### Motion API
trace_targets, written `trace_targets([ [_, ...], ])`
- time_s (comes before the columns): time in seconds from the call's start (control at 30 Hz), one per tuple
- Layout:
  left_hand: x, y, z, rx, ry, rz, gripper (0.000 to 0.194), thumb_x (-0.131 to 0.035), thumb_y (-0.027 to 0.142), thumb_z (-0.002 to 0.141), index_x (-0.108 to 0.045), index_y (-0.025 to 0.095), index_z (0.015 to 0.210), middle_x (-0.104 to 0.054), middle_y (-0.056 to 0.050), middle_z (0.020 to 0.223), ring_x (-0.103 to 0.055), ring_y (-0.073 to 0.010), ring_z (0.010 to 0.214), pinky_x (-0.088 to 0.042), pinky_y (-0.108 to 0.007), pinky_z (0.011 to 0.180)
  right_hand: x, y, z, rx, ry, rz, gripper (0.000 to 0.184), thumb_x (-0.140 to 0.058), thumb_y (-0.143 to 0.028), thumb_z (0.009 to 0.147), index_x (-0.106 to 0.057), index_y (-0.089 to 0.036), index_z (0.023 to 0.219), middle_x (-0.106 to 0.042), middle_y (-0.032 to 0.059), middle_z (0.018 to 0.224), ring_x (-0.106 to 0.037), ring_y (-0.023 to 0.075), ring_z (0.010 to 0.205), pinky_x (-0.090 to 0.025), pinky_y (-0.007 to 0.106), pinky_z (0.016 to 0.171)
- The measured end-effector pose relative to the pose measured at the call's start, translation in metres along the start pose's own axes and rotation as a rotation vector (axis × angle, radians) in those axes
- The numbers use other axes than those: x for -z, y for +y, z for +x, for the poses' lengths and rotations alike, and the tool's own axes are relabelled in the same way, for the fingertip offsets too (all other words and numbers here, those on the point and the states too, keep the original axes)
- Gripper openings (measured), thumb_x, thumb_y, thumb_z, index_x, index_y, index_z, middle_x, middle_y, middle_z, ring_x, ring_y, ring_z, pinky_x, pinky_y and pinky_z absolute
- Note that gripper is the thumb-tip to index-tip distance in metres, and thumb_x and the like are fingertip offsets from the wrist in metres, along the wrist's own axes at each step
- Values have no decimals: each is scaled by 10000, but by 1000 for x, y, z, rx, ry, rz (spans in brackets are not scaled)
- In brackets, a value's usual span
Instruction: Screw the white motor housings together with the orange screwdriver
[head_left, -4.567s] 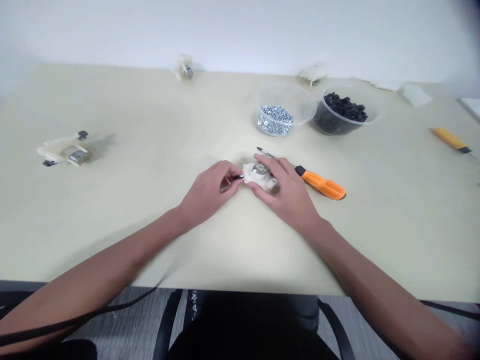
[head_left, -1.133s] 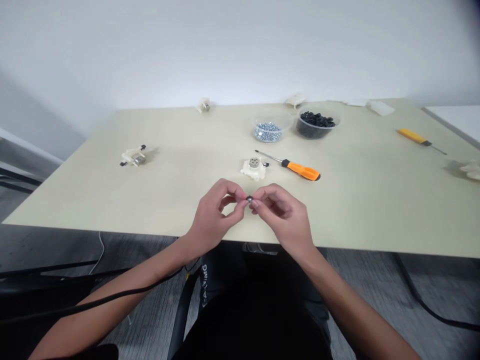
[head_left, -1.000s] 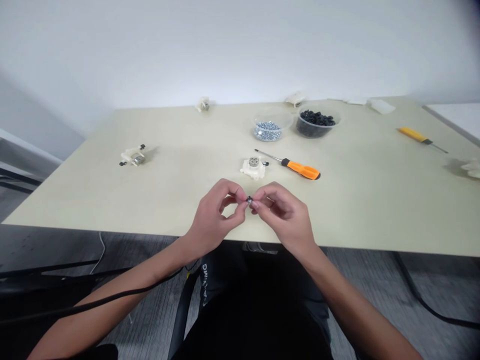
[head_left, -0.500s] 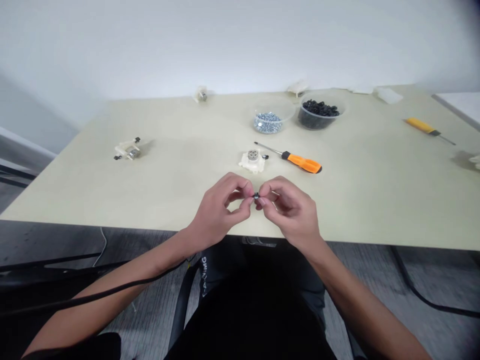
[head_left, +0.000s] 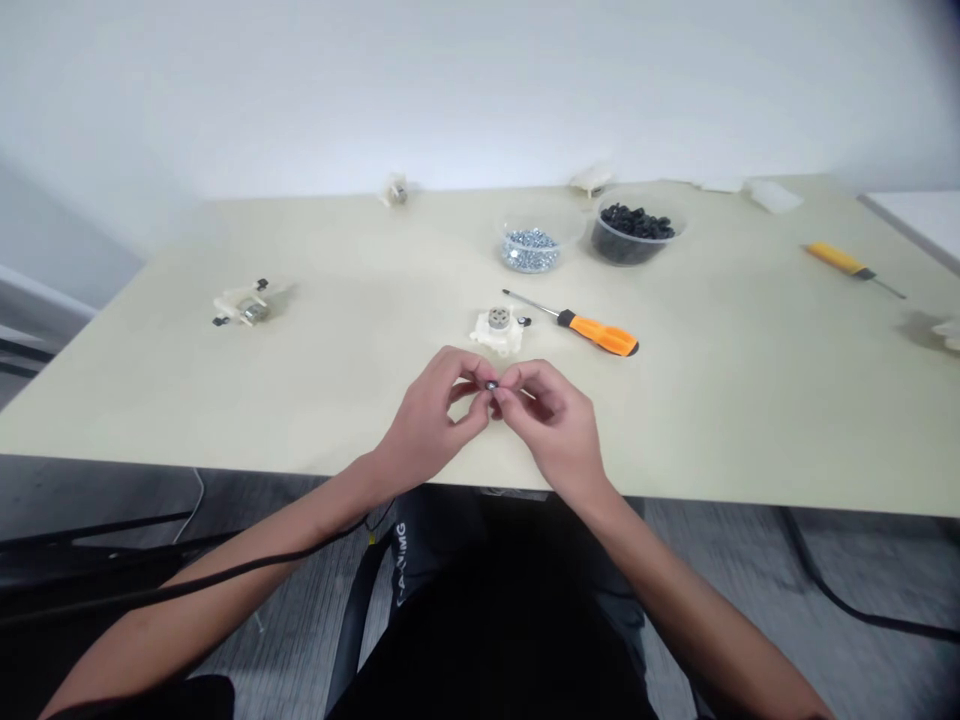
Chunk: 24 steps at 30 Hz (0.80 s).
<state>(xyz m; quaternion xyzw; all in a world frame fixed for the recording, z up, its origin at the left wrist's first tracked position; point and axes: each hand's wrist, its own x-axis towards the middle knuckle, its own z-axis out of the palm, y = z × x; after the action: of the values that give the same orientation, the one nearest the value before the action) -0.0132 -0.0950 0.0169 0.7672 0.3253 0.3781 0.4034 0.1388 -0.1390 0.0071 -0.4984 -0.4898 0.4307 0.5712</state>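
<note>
Between the fingertips of both hands is a small black part (head_left: 491,385) with a shiny spot, perhaps a screw head. My left hand (head_left: 439,415) pinches it from the left, my right hand (head_left: 551,415) from the right. Just beyond the fingers lies a white plastic housing (head_left: 499,340) with a round grey motor on top and a black piece at its right side. To its right rests a screwdriver (head_left: 600,334) with an orange and black handle, its tip pointing to the far left.
Farther back stand a clear tub of silver screws (head_left: 531,252) and a clear tub of black parts (head_left: 634,235). Another white housing (head_left: 244,305) lies at left, with more along the back edge (head_left: 396,190). A yellow screwdriver (head_left: 847,264) lies at right.
Both hands have shifted slightly left in the picture, the right one closer to the left. The small black part has turned a little. The view has moved slightly.
</note>
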Motion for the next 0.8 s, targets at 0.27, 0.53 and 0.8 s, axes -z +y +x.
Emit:
trace_targets([
  [0.27, 9, -25, 17, -31, 103, 37, 97, -604, 227, 907, -604, 202, 1001, -595, -38, 1026, -618, -111, 954, -582, -244, 834, 0, -7, 29, -84, -86, 13, 116, -640, -301, 855, -633, -185, 863, -653, -2, 822, -628, 107, 708, -537, 281, 729],
  [0.53, 31, -53, 67, 6, 107, 253, 152, -574, 234, 901, -657, 206, 1025, -637, -36, 1008, -638, -132, 912, -551, -304, 882, 31, -2, 88, 458, -166, -884, 444, -646, -384, 862, -588, -209, 1266, -590, 117, 1270, -486, 300, 1238, -406, 477, 1045],
  [0.8, 32, -78, 75, 64, -132, 315, 183, -557, 232, 898, -709, 249, 998, -700, -7, 971, -635, -136, 859, -513, -285, 826, 37, 26, 111, 272, -305, -845, 387, -387, -419, 1004, -629, -241, 1249, -658, 73, 1205, -588, 242, 1143, -437, 424, 1001],
])
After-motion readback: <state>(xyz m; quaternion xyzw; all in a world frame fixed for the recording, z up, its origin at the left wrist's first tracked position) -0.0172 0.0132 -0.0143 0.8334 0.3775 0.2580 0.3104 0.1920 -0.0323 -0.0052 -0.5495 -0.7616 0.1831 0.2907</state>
